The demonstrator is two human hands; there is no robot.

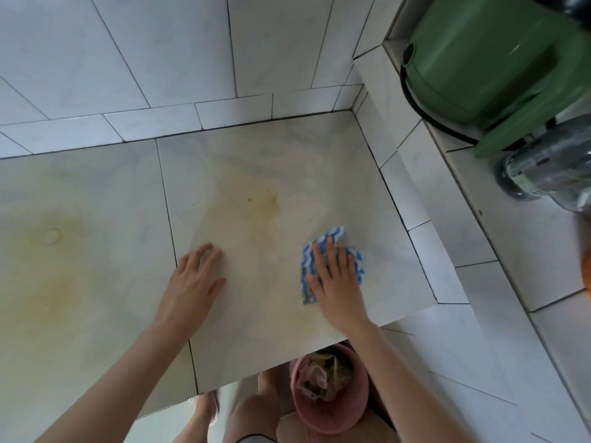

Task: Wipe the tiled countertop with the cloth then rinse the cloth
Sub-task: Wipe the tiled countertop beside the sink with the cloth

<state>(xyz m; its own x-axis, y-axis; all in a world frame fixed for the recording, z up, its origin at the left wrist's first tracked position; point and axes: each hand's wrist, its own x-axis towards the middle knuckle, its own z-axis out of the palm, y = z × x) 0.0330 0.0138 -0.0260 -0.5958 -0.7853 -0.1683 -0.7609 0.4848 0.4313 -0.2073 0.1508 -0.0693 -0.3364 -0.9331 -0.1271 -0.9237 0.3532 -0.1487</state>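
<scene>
A blue and white striped cloth [323, 241] lies flat on the beige tiled countertop [112, 266], near its right edge. My right hand [335, 276] presses down on the cloth with fingers spread, covering most of it. My left hand [195, 279] rests flat on the bare tile to the left, fingers apart, holding nothing. A yellow-brown stain [265, 206] marks the tile just beyond both hands. A fainter yellowish patch [60, 257] spreads over the left tile.
White wall tiles [160, 59] rise behind the counter. A raised tiled ledge [447, 219] on the right carries a green appliance [486, 65] and a clear bottle [543, 174]. A pink bin [332, 410] with rubbish stands on the floor below the counter's front edge.
</scene>
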